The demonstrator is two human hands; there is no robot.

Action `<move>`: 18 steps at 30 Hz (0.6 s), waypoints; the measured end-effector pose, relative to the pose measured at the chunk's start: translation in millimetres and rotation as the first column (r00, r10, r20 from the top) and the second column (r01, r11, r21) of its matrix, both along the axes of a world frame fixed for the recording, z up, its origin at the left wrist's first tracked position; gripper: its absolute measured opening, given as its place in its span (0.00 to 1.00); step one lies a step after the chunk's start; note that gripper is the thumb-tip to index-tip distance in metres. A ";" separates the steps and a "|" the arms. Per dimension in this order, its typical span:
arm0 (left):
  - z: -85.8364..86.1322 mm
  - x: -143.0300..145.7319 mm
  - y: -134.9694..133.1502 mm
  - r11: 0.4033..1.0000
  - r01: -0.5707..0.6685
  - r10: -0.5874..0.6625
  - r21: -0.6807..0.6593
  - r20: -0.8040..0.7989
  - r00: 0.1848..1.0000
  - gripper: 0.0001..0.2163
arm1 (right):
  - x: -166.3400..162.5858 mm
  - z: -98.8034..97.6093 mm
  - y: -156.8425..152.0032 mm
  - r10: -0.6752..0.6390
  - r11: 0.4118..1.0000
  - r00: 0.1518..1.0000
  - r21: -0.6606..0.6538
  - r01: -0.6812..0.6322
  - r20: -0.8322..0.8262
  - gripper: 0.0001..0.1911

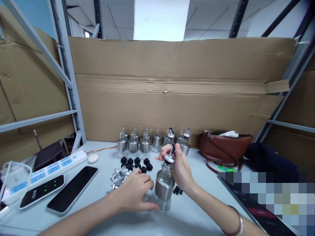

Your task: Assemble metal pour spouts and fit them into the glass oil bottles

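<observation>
A clear glass bottle (164,188) with a brushed metal band stands upright in front of me. My right hand (181,167) pinches the silver pour-spout cap (169,158) at the bottle's neck; whether the cap is seated there I cannot tell. To the left of the bottle, my left hand (136,191) is open, its thumb pointing at the bottle's lower part and its fingers curved but apart. Just beyond that hand lie silver metal pieces (119,176) and several black stoppers (137,161). Small black caps (178,190) lie beside the bottle, partly behind my right wrist.
Several similar bottles (133,146) stand in rows at the back, some with spouts. A brown bag (225,147) sits at right. A power strip (59,167), phone (73,190) and black-topped device (43,191) lie at left. Cardboard (172,111) walls the back.
</observation>
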State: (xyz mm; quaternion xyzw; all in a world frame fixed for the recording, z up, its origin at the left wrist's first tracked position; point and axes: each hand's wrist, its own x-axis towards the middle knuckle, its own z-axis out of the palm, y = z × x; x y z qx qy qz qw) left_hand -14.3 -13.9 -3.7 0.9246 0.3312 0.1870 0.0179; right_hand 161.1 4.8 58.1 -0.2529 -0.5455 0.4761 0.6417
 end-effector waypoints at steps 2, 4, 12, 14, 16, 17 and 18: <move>3.6 2.0 -5.4 0.999 0.005 0.000 -0.035 0.141 0.990 0.22 | -1.9 -4.0 0.7 -0.013 1.000 0.997 0.023 0.011 0.074 0.29; 8.2 6.2 -12.0 0.986 0.003 0.053 -0.165 0.338 0.940 0.27 | -3.3 -6.6 -0.3 -0.038 0.998 0.990 0.058 0.031 0.135 0.30; 24.4 36.4 -4.6 0.731 0.428 0.204 -0.531 0.769 0.606 0.47 | -1.7 -22.9 -4.0 0.003 0.994 0.988 0.107 -0.020 0.154 0.30; 30.2 43.5 3.4 0.632 0.532 0.296 -0.564 0.810 0.506 0.39 | -0.1 -28.5 -2.8 0.001 0.993 0.988 0.119 -0.019 0.152 0.28; 36.0 51.2 8.6 0.592 0.538 0.371 -0.600 0.795 0.479 0.33 | 1.7 -33.3 -2.7 -0.007 0.988 0.988 0.151 -0.017 0.157 0.26; 38.2 55.2 9.7 0.594 0.525 0.391 -0.610 0.789 0.474 0.32 | 2.6 -35.3 -3.3 -0.012 0.985 0.986 0.170 -0.016 0.163 0.25; 39.5 59.1 9.9 0.606 0.501 0.408 -0.617 0.783 0.470 0.30 | 3.4 -37.0 -4.4 -0.015 0.983 0.985 0.185 -0.017 0.169 0.24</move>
